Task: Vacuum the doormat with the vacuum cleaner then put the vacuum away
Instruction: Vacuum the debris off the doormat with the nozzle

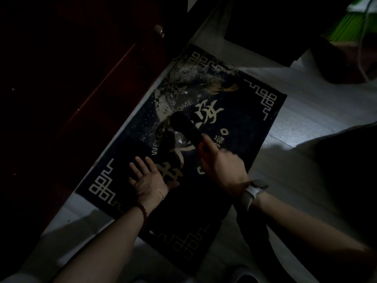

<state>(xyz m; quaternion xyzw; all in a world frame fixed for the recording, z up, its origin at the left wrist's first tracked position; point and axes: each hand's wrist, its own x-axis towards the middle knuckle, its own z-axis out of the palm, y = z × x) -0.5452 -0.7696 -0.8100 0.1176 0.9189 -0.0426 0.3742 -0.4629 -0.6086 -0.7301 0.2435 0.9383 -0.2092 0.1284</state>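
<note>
A dark doormat (240,111) with pale lettering and corner patterns lies slanted on the floor. Pale dust (169,92) covers its far left part. My right hand (220,166) grips a small black handheld vacuum cleaner (184,126), whose nose rests on the mat's middle at the edge of the dust. My left hand (146,178) lies flat on the near left part of the mat with its fingers straight and spread.
A dark red door (71,82) with a round knob (159,30) borders the mat on the left. Pale floor tiles (306,119) lie to the right. A dark piece of furniture (265,27) stands at the back, with something green (350,19) at the top right.
</note>
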